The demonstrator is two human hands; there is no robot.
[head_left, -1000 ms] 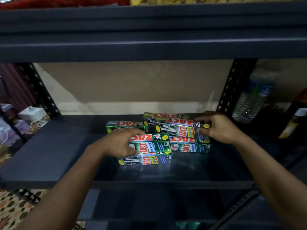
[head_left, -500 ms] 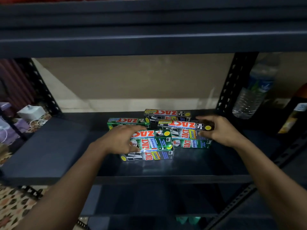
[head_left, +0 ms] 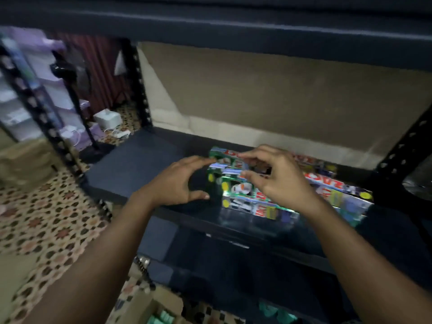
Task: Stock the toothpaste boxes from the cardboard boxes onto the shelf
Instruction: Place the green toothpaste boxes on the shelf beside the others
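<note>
Several toothpaste boxes (head_left: 236, 189) lie in a loose, crooked pile on the shelf (head_left: 131, 169), near its front. The left hand (head_left: 177, 181) is spread wide beside it, the right hand (head_left: 278, 178) loosely curled above; neither grip holds anything. One careless nudge could spill boxes onto the floor (head_left: 46, 218).

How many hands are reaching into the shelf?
2. The left hand is at the left end of the toothpaste boxes; the right hand is above the pile. No other is in view.

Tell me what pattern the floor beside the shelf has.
The floor has a repeating brown-and-cream star-like pattern, best in head view.
</note>
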